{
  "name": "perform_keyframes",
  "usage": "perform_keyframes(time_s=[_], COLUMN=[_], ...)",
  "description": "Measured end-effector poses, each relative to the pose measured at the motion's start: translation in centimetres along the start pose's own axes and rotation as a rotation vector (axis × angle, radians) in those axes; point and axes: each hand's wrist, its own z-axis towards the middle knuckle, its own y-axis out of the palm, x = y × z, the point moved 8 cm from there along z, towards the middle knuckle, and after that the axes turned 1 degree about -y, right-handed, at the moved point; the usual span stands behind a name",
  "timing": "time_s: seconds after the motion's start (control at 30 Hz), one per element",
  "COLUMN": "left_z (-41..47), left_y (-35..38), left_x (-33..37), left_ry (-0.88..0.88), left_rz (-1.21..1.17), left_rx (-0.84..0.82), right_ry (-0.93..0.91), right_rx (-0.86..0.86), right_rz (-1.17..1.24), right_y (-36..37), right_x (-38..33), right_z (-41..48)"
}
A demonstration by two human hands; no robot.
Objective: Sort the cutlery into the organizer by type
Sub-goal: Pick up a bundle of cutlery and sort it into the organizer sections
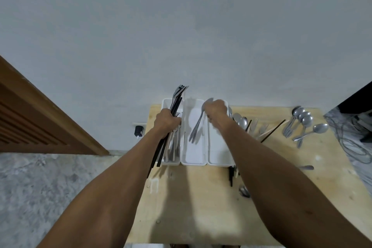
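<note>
A white three-compartment organizer (194,160) stands on the wooden table, against the wall. My left hand (167,121) grips a bundle of black chopsticks and cutlery (177,98) over the left compartment, which holds forks (175,143). My right hand (216,109) holds a metal fork (196,129), tines pointing down into the middle compartment. The right compartment is partly hidden by my right forearm.
Loose spoons (302,121) lie at the table's far right, with chopsticks and forks (259,129) beside the organizer. More pieces (233,175) sit under my right arm, and a spoon (307,167) lies near the right edge. Cables (350,143) run along the right; a plug (138,131) sits on the wall.
</note>
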Motion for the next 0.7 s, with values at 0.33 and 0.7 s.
perform_keyframes(time_s=[0.33,0.7], left_z=[-0.9,-2.2], left_y=[0.0,1.4], left_x=[-0.4,3.3], left_ry=[0.057,0.225], left_rz=[0.274,0.521], left_rx=[0.044,0.151], right_ry=[0.014,0.14], right_rx=[-0.338,-0.342], right_rz=[-0.261,0.302], right_y=[5.4,2.5], right_x=[4.0,-2.7], right_z=[-2.5,-2.2])
